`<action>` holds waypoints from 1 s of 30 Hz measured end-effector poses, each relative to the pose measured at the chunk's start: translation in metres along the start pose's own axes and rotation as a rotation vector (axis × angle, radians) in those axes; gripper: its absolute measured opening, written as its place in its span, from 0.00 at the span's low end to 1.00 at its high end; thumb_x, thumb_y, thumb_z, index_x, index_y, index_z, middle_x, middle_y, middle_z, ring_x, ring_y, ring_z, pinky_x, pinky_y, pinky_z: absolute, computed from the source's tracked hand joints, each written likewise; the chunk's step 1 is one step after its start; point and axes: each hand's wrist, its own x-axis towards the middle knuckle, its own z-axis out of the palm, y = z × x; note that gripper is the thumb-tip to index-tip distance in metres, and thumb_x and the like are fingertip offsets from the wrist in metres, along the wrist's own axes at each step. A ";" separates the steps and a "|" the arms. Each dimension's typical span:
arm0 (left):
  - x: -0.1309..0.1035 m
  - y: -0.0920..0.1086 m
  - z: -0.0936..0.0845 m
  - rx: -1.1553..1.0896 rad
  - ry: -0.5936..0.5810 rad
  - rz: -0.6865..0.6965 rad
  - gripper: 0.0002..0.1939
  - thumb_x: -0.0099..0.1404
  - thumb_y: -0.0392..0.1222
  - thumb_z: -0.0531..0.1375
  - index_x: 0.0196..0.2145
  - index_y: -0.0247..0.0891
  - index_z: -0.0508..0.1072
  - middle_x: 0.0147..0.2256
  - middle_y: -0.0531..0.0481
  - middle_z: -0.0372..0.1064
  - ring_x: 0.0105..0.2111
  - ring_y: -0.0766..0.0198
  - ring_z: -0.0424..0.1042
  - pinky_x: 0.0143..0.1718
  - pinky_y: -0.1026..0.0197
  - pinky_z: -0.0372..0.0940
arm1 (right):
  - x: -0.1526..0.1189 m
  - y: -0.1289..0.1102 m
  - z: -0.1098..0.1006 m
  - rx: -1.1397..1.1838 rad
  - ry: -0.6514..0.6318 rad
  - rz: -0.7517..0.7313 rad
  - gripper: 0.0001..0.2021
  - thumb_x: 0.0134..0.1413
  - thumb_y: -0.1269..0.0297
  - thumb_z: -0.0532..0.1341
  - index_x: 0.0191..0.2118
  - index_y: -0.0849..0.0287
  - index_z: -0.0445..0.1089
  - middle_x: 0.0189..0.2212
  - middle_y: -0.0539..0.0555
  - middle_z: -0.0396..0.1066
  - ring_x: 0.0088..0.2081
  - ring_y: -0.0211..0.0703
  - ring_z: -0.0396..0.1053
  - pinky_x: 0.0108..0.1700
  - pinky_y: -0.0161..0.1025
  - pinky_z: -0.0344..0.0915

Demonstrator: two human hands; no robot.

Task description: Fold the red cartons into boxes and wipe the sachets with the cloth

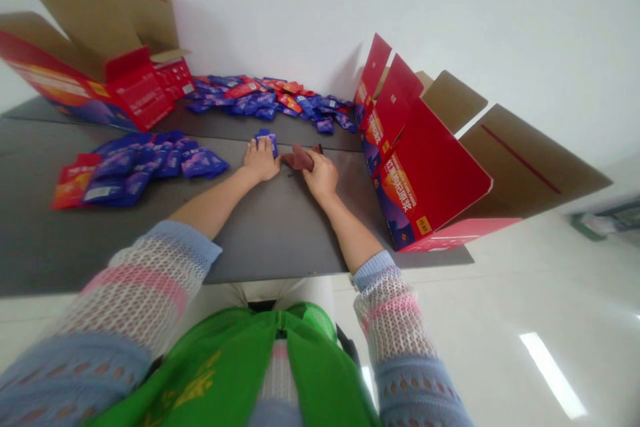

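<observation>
My left hand (261,161) lies on the grey table, its fingers stretched out over a small blue-purple pouch (269,138) and pressing it flat. My right hand (321,175) is closed around a crumpled brown cloth (301,157), just right of the pouch. A small dark tip shows by the right fingers; what it belongs to I cannot make out. Left of my left hand lies a spread heap of blue pouches (145,163), with a red-orange pouch (76,181) at its left end.
Along the wall runs a long pile of blue and red pouches (260,99). Open red cartons stand at both sides: one at left (137,90), others in a row at right (425,167) with flaps raised. The table's front edge (285,278) is close to my body.
</observation>
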 end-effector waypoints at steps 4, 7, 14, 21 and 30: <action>-0.008 0.015 -0.009 0.063 -0.139 -0.019 0.41 0.71 0.52 0.45 0.71 0.19 0.43 0.71 0.28 0.36 0.70 0.33 0.35 0.66 0.38 0.39 | -0.001 0.001 0.003 0.070 0.059 0.007 0.21 0.59 0.66 0.58 0.58 0.54 0.68 0.52 0.56 0.73 0.52 0.51 0.70 0.53 0.44 0.66; -0.025 0.029 -0.015 0.122 -0.212 0.027 0.40 0.70 0.52 0.47 0.69 0.16 0.48 0.71 0.25 0.35 0.70 0.33 0.31 0.67 0.37 0.37 | -0.002 0.000 0.006 0.141 0.106 -0.006 0.21 0.57 0.68 0.58 0.57 0.56 0.69 0.51 0.56 0.74 0.51 0.50 0.70 0.54 0.45 0.66; -0.093 0.037 -0.025 0.102 0.002 0.155 0.28 0.71 0.39 0.44 0.63 0.23 0.64 0.62 0.26 0.61 0.64 0.42 0.59 0.64 0.39 0.48 | -0.007 -0.005 0.006 0.319 0.123 -0.142 0.23 0.55 0.69 0.58 0.57 0.55 0.70 0.54 0.55 0.73 0.54 0.47 0.70 0.57 0.42 0.65; -0.105 0.039 -0.046 0.139 -0.056 0.304 0.22 0.69 0.40 0.47 0.41 0.34 0.81 0.40 0.36 0.79 0.46 0.45 0.76 0.59 0.35 0.56 | -0.013 -0.021 0.005 0.299 0.036 -0.221 0.22 0.58 0.64 0.57 0.58 0.56 0.69 0.55 0.54 0.72 0.57 0.50 0.67 0.61 0.45 0.62; -0.119 0.038 -0.033 0.172 -0.058 0.429 0.21 0.61 0.30 0.49 0.44 0.22 0.79 0.39 0.27 0.77 0.41 0.45 0.77 0.45 0.51 0.68 | -0.010 -0.024 0.002 0.183 -0.244 -0.452 0.32 0.60 0.65 0.55 0.70 0.48 0.52 0.63 0.49 0.65 0.62 0.47 0.63 0.64 0.46 0.60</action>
